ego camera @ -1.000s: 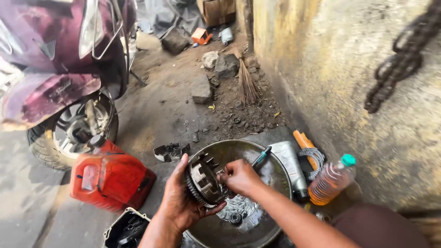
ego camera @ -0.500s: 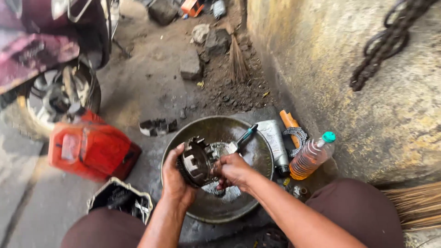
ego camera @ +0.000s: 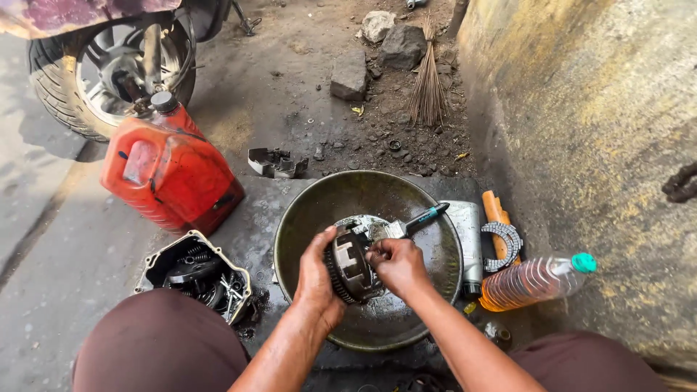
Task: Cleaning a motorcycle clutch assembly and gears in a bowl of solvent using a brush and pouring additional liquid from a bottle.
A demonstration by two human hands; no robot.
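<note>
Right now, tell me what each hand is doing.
Left hand: closed around the toothed clutch drum, holding it over the metal basin.
Right hand: closed, fingers at the drum's open face; whether it grips anything cannot be told.

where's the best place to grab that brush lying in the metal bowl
Grip the brush by its dark handle, coming from the upper right, the wall side. The handle slopes up toward the basin's rim and sticks out free, while its bristle end lies low beside the toothed clutch drum that the left hand and right hand hold between them.
</note>
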